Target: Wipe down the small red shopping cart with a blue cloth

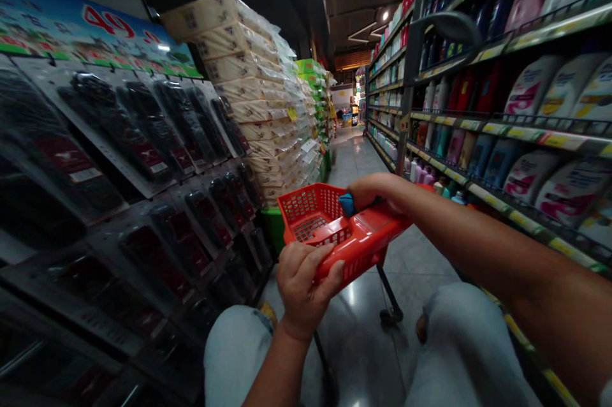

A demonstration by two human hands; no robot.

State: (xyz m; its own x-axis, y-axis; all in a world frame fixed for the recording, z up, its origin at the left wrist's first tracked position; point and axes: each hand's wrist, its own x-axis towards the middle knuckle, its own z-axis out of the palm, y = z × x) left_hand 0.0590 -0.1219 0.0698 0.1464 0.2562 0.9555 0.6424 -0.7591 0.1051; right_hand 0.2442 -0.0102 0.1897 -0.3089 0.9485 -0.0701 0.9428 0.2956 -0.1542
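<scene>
A red plastic shopping cart (316, 199) with a perforated basket stands in front of me, its handle bar (366, 228) towards my body. My left hand (303, 286) is closed round the left end of that handle, thumb on the near side. Reaching across the right part of the handle, my right hand (370, 192) is closed on a small blue object (347, 204) beside the basket's near edge. What kind of object it is does not show, and most of that hand's fingers are hidden. The visible part of the basket shows only its grid floor.
On the left hang packaged dark goods (167, 235) under a blue price sign (95, 24). Behind them rises a tall stack of wrapped packs (239, 88). Shelves of shampoo bottles (530, 177) line the right. A tiled aisle (351, 155) runs ahead between them.
</scene>
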